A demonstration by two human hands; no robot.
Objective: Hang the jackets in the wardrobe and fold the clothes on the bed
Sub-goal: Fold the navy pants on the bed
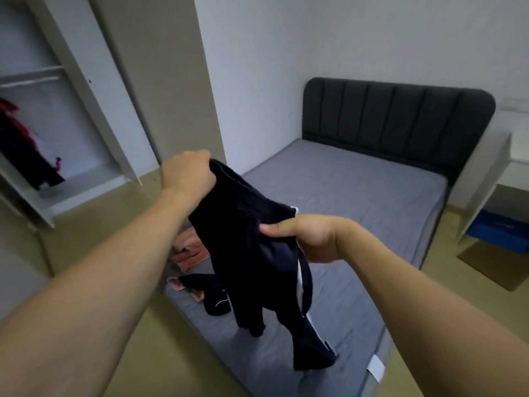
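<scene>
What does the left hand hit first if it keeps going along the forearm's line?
Probably the wardrobe side panel just beyond the left hand, which grips the dark trousers. Depth is unclear from a single view; it might pass toward the wall.

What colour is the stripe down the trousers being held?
White, on dark navy trousers; head view shows the stripe best.

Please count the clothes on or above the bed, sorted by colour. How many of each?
Dark navy: 2, the trousers gripped by the left hand and right hand, and a small garment on the bed.
Pink: 1, a crumpled piece.
Total: 3
</scene>
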